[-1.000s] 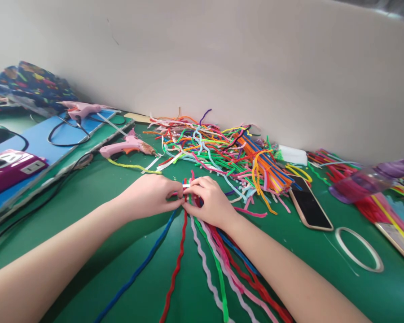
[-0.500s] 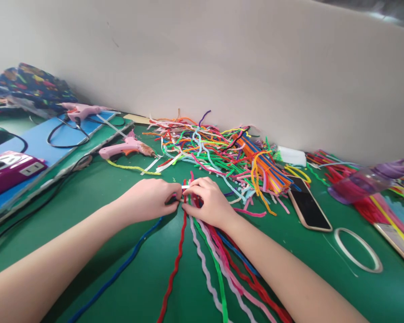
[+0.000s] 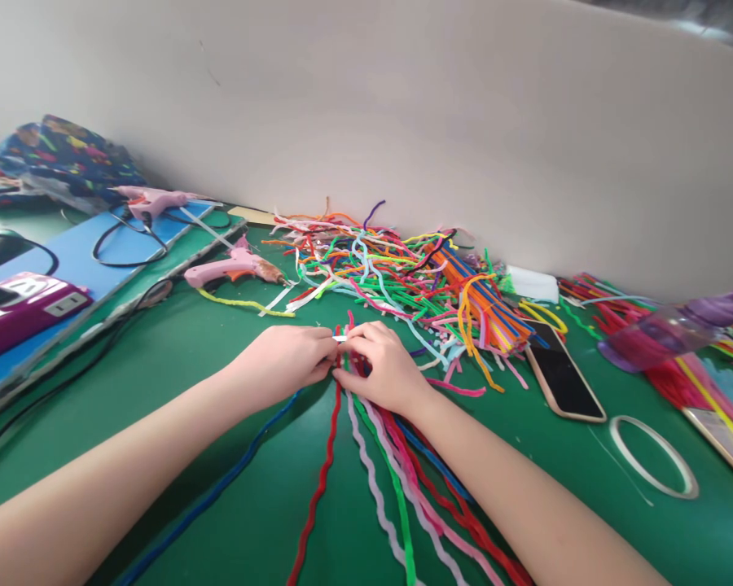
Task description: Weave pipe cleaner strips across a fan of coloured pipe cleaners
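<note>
In the middle of the table my left hand and my right hand meet, fingertips closed and almost touching. A short white strip bridges the gap between them, pinched at its left by my left hand. My right thumb and fingers close round the upper ends of several pipe cleaners. A red pipe cleaner, a pale lilac one and a green one fan out towards me, with pink and red ones under my right forearm. A blue pipe cleaner trails from below my left hand.
Loose pipe cleaners lie heaped by the wall beside an orange-blue bundle. A pink glue gun is left of them. Rightward are a phone, a white tape roll and a purple bottle. A purple power strip sits left.
My left fingers have closed in towards the red pipe cleaner, and the gap under them has narrowed. My right hand keeps its grip. The whole view has shifted slightly.
</note>
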### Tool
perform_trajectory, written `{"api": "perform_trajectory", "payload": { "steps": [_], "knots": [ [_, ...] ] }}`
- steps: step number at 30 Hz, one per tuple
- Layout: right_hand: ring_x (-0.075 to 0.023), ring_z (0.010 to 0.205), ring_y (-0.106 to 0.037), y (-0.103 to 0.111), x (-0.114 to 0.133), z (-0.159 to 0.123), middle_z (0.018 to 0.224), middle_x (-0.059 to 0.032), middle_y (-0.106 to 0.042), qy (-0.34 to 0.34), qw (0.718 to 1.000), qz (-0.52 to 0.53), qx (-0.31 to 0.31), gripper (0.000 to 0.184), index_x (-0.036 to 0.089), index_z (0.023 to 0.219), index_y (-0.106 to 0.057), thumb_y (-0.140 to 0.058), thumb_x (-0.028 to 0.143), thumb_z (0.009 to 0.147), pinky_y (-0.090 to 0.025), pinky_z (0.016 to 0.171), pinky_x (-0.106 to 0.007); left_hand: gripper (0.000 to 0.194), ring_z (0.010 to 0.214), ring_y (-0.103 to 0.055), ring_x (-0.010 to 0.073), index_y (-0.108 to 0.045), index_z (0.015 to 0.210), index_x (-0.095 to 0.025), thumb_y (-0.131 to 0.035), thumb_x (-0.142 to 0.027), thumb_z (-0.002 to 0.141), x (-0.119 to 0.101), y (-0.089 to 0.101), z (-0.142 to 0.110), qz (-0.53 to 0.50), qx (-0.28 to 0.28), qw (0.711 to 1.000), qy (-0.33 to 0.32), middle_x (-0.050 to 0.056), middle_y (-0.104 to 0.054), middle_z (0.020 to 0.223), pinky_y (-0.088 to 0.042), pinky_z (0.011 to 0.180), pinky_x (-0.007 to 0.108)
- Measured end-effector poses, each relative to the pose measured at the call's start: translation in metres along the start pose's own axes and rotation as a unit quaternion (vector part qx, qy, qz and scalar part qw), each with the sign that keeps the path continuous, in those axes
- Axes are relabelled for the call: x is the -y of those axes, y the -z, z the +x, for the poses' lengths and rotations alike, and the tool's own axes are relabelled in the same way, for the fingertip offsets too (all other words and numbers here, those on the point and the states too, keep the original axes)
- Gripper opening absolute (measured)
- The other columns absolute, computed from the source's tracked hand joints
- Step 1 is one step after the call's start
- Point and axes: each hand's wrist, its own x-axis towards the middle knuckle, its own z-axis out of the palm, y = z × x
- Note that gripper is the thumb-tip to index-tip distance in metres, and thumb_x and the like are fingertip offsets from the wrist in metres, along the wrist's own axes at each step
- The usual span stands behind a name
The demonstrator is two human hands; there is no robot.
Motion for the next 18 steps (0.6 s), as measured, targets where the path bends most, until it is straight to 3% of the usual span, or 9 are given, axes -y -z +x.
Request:
{"api": "perform_trajectory", "payload": {
  "steps": [4,18],
  "knots": [
    [-0.0221,0.103,-0.051,0.0001,-0.0003,0.0005,0.104,-0.0065,-0.062,0.002,1.000,0.000,0.002,0.027,0.018,0.100,-0.067,-0.068,0.033,0.077,-0.042,0.092,-0.037,0.013,0.079,-0.061,0.0167,-0.063,0.085,-0.021,-0.050,-0.023,0.088,-0.0016,-0.0010,-0.0009,0.015,-0.016,0.999,-0.023,0.002,-0.061,0.086,-0.038,0.061,0.026],
    [-0.0226,0.103,-0.051,0.0022,0.0006,0.0009,0.103,-0.0070,-0.062,-0.001,1.000,0.005,0.010,0.026,0.018,0.099,-0.066,-0.067,0.033,0.078,-0.042,0.092,-0.037,0.014,0.073,-0.060,0.0155,-0.057,0.086,-0.020,-0.044,-0.024,0.091,-0.0008,-0.0017,-0.0009,0.026,-0.019,0.999,-0.030,0.001,-0.062,0.083,-0.035,0.057,0.026]
  ]
}}
